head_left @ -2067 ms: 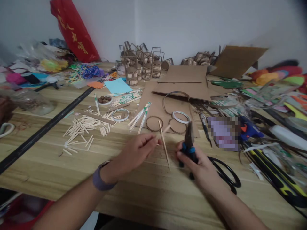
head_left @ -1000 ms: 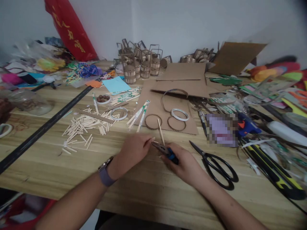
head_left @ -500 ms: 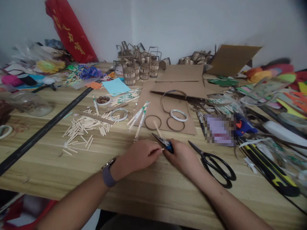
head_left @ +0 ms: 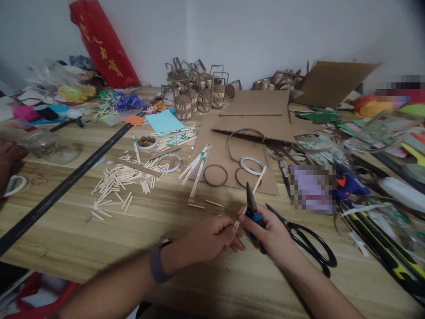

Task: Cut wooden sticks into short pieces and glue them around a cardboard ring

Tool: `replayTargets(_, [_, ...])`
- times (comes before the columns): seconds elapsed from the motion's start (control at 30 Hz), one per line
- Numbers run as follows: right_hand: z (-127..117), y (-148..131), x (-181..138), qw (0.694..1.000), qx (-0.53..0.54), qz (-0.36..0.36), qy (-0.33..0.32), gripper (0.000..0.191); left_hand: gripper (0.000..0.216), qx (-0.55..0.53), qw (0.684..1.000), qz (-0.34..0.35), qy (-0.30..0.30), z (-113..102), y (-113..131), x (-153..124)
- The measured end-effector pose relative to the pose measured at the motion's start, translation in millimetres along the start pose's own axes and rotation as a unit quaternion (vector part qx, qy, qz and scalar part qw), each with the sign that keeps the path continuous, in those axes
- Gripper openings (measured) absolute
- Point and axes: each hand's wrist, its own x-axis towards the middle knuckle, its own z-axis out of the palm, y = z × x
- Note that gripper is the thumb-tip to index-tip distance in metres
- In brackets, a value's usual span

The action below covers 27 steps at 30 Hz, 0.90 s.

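Wooden table [head_left: 133, 232], pliers [head_left: 253, 213] turned, short sticks [head_left: 196, 206] now visible

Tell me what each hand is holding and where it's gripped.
The right hand holds the pliers by their blue-and-black handles; the left hand appears to pinch a wooden stick toward its lower end.

Bench [head_left: 66, 248], pale wood-grained top. Directly on it, at left: long black strip [head_left: 66, 185], laid diagonally; pile of short cut sticks [head_left: 114, 179], loosely heaped, right of strip. Centre: two short sticks [head_left: 195, 206], lying apart; flat brown cardboard [head_left: 212, 144], toward the back. Rear: small slatted baskets [head_left: 183, 108] with tall handles, grouped upright, some tipped. Right: black-handled scissors [head_left: 291, 226]; yellow-and-black box cutter [head_left: 378, 248].
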Motion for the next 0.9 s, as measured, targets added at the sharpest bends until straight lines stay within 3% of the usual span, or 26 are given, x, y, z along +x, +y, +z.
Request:
replayTargets(0.17, [-2,8,1,0.995,-0.049,-0.039,0.078,0.031,0.043,-0.088,0.996,0.004,-0.003,0,-2,5])
replayTargets(0.3, [2,14,-2,0.979,-0.135,-0.065,0.135,0.038,0.037,-0.149,0.985,-0.006,0.085,-8,-3,11])
replayTargets(0.4, [7,22,-4,0.962,-0.212,-0.112,0.132,0.038,0.032,-0.177,0.976,-0.019,0.126,-10,-5,14])
replayTargets(0.57, [12,33,-7,0.933,-0.297,-0.172,0.111,0.033,0.033,-0.153,0.978,-0.029,0.138,-2,-10,12])
replayTargets(0.8, [11,35,-4,0.893,-0.34,-0.259,0.143,0.03,0.041,-0.197,0.973,0.006,0.123,5,-7,9])
replayTargets(0.9, [4,36,-4,0.892,-0.331,-0.26,0.163,0.03,0.043,-0.185,0.972,0.027,0.139,1,-2,6])
